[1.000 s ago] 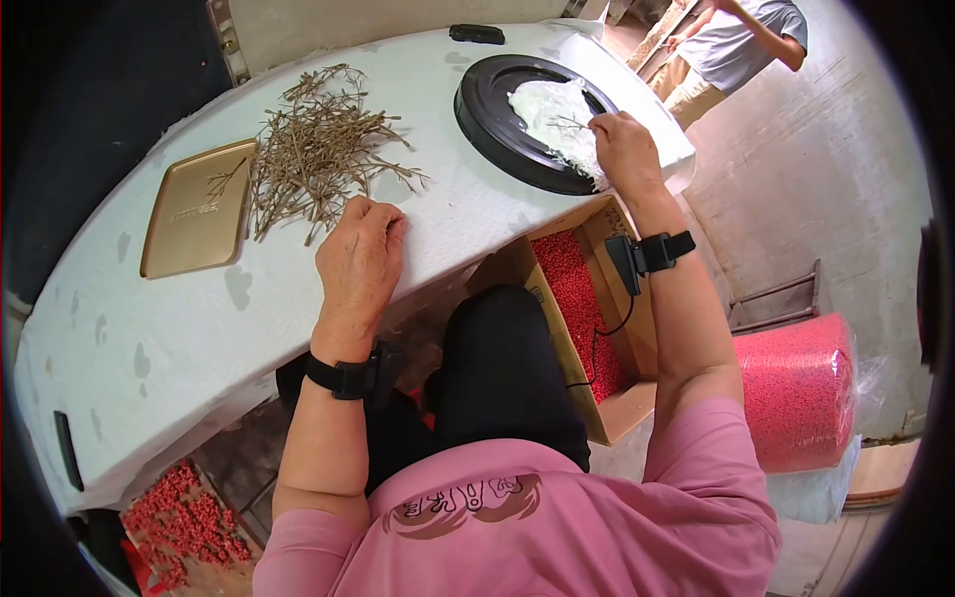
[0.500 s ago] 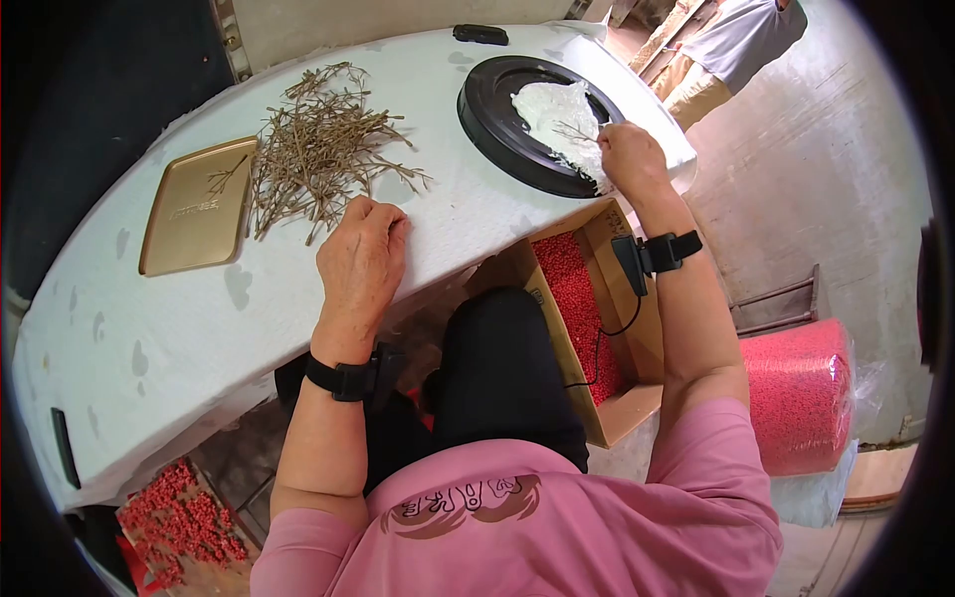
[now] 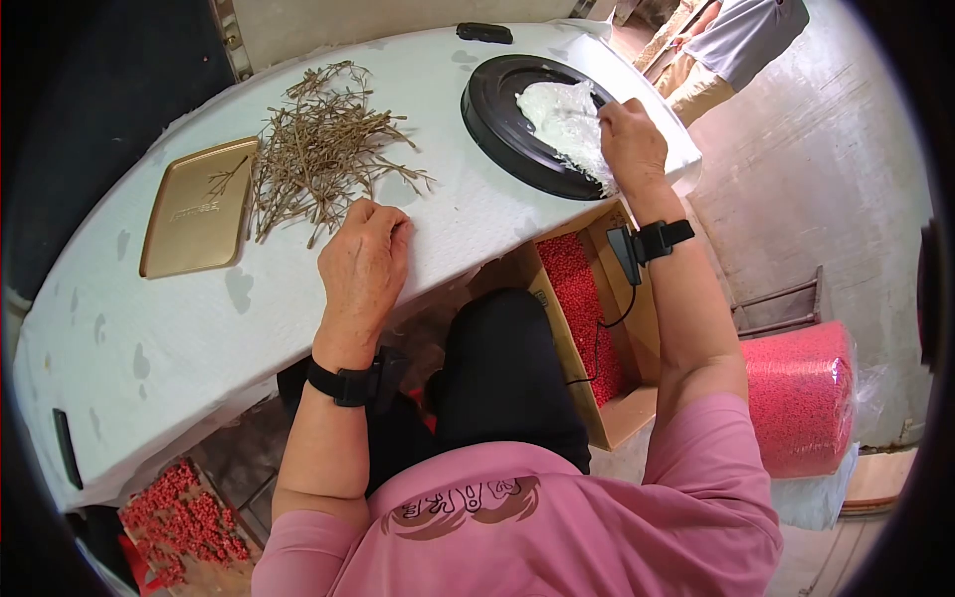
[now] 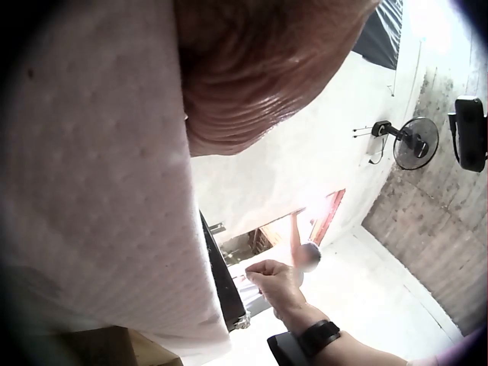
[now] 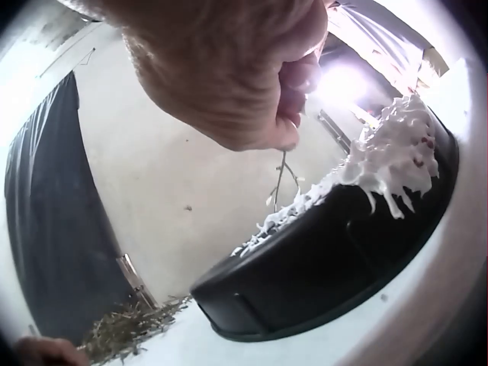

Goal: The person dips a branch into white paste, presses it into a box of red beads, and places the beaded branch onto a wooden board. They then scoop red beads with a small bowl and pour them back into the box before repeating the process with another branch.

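My right hand point(image 3: 634, 147) pinches a thin forked twig point(image 5: 282, 177) by its upper end, with pale tips hanging down at the white paste. That white paste point(image 3: 562, 114) is spread in a thick, ragged layer over a round black lid point(image 3: 492, 129) and droops over its rim in the right wrist view. My left hand point(image 3: 365, 261) rests at the near table edge, fingers loosely curled, with nothing seen in it. Just beyond it lies a heap of dry brown twigs point(image 3: 323, 149). A gold tray point(image 3: 189, 224) with one forked twig on it sits left of the heap.
Below the table edge, a cardboard box point(image 3: 627, 423) holds many small red beads point(image 3: 572, 289). A clear bag of red beads point(image 3: 801, 398) stands at right. Red-berried pieces point(image 3: 184, 522) lie on a board at lower left. Another person point(image 3: 731, 50) stands beyond the table.
My right hand drew slightly back with the twig, then moved forward again over the paste. The twig no longer shows clearly in the head view. My left hand has stayed nearly still.
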